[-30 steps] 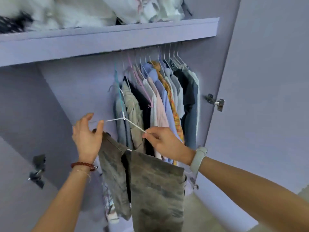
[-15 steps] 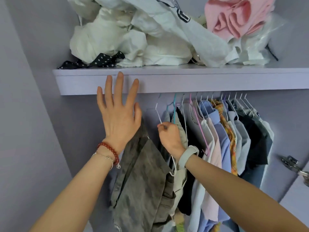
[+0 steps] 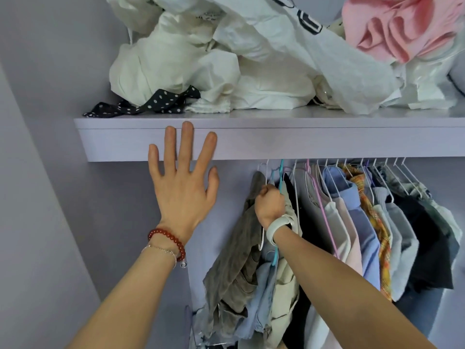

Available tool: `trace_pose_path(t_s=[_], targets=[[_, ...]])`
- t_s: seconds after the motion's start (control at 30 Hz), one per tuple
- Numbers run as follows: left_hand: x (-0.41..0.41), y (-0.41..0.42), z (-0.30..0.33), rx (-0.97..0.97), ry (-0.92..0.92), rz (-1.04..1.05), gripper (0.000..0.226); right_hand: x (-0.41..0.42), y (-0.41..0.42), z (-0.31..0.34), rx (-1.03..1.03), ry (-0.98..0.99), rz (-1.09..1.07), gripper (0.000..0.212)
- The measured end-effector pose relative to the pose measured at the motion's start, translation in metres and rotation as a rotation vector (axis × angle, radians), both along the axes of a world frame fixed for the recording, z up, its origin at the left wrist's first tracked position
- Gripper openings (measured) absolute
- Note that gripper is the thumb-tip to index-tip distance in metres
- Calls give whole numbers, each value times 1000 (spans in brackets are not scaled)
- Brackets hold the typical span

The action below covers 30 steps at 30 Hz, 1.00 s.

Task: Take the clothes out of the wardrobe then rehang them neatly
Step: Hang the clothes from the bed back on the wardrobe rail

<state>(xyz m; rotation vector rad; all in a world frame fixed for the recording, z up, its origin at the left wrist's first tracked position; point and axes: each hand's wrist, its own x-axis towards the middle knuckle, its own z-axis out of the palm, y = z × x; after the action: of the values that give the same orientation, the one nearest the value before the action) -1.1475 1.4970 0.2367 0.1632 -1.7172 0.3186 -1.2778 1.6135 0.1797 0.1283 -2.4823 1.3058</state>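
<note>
While your right hand (image 3: 270,206) stays off-limits to no one, fist clenched on the white hanger (image 3: 263,172) w/ grey-brown trousers (image 3: 237,258), left hand (image 3: 182,182) is spread flat, holding nothing, on the shelf (image 3: 302,142) edge. Risk: hook misses the hidden rail, trousers drop. They hang crumpled, leftmost in row.

Single head-worn view, close in, angled up into the wardrobe (image 3: 50,172) from below its shelf (image 3: 302,142).
</note>
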Motion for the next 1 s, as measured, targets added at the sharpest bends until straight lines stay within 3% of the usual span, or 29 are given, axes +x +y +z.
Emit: trace_pose_path(t_s=[0.2,0.3,0.53,0.63,0.8,1.0], targets=[[2,3,-1,16,-15,17,62,-13,26,1,174,-45,-41,28],[6,7,-1,51,-50,19,64,-8,34,2,255,-17,46,33],[16,35,-3,269,-179,-29,75,45,84,-27,306,278,383,53],[26,58,-19,362,-256,-108,69,71,121,-30,299,385,356,50],[42,125,-85,347,-533,-259,56,119,212,-57,399,484,202,42],[76,256,-179,322,-892,-581,48,206,350,-134,521,176,-20,36]])
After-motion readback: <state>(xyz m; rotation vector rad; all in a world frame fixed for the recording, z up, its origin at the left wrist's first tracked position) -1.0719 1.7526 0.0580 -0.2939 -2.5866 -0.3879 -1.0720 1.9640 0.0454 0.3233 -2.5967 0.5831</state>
